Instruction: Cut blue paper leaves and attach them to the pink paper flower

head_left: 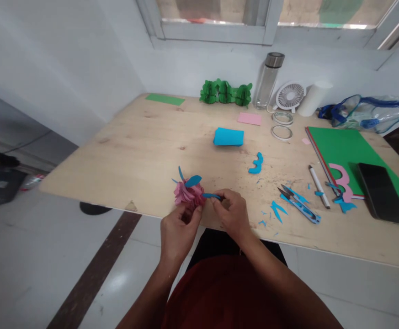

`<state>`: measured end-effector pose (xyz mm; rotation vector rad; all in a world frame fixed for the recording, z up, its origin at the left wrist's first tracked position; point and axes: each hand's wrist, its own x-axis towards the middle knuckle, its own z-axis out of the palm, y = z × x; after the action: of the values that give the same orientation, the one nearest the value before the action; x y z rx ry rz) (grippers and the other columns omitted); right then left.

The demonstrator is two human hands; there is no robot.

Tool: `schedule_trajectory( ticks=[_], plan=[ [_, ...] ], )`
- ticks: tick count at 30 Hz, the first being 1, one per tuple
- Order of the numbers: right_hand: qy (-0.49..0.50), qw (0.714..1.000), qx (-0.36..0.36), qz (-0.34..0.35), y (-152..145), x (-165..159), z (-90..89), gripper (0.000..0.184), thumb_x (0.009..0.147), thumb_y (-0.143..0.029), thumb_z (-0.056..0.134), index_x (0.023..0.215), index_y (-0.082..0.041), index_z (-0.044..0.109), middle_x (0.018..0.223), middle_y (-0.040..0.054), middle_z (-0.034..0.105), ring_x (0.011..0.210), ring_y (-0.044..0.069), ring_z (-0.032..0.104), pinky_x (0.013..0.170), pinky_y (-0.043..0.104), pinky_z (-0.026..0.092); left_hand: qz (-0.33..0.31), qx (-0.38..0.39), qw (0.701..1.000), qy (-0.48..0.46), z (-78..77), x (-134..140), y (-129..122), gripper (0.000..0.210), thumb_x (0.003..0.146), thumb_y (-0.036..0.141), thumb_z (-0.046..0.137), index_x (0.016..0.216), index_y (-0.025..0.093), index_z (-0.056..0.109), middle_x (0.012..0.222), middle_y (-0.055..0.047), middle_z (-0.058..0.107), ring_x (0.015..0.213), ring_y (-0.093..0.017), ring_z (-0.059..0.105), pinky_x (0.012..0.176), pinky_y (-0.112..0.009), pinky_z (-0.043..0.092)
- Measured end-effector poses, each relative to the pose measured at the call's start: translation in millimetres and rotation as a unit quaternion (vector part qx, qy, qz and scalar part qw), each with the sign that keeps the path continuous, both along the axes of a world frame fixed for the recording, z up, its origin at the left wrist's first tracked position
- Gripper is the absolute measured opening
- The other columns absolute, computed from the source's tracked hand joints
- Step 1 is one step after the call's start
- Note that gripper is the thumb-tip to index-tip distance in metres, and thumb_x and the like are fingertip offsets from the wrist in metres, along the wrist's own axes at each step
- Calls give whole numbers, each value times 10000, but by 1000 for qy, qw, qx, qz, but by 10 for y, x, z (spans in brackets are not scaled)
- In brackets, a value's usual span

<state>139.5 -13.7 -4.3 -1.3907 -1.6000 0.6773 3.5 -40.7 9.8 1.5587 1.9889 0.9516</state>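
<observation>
A pink folded-paper flower (186, 196) with blue paper petals (194, 181) sticking out of it is at the table's front edge. My left hand (179, 228) is closed, thumb and fingers pinching the flower's near side. To its right, my right hand (231, 212) pinches a narrow blue paper strip (211, 195) whose far end meets the flower's right side. Whether that end is attached, I cannot tell. Right of my right hand lie blue paper scraps (278, 211) and a pair of blue thread snips (300, 205).
Farther back are a blue paper stack (228, 137), a curvy blue cutout (257, 163), green paper honeycomb shapes (225, 93), tape rolls (282, 132), a glass bottle (267, 84) and a small fan (290, 97). At right, a phone (383, 193) rests on green sheets (353, 151) beside a white pen (319, 186).
</observation>
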Motion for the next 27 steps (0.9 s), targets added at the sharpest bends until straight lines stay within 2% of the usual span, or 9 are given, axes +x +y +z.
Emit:
schedule_trajectory(
  ticks=[13, 22, 27],
  plan=[
    [25, 1000, 2, 13, -79, -46, 31, 109, 806, -230, 563, 761, -212, 660, 757, 17, 703, 730, 179, 628, 746, 333, 424, 2, -7, 999, -37, -25, 0, -16, 237, 750, 386, 583, 667, 178, 661, 527, 11, 614, 502, -152, 569, 529, -251, 437],
    [-14, 1000, 14, 9, -129, -53, 17, 89, 780, -186, 575, 780, -207, 661, 754, 26, 702, 723, 194, 623, 757, 349, 408, -7, 7, 1000, -29, 7, 24, -17, 251, 765, 378, 563, 626, 181, 631, 541, 10, 629, 492, -144, 569, 523, -249, 433],
    [-46, 998, 31, 9, -125, -65, 14, 96, 770, -156, 574, 766, -199, 660, 758, 26, 707, 724, 191, 616, 776, 354, 383, -9, 4, 999, -33, -16, 14, -13, 263, 762, 398, 558, 669, 174, 661, 552, 2, 647, 500, -151, 583, 520, -251, 438]
  ],
)
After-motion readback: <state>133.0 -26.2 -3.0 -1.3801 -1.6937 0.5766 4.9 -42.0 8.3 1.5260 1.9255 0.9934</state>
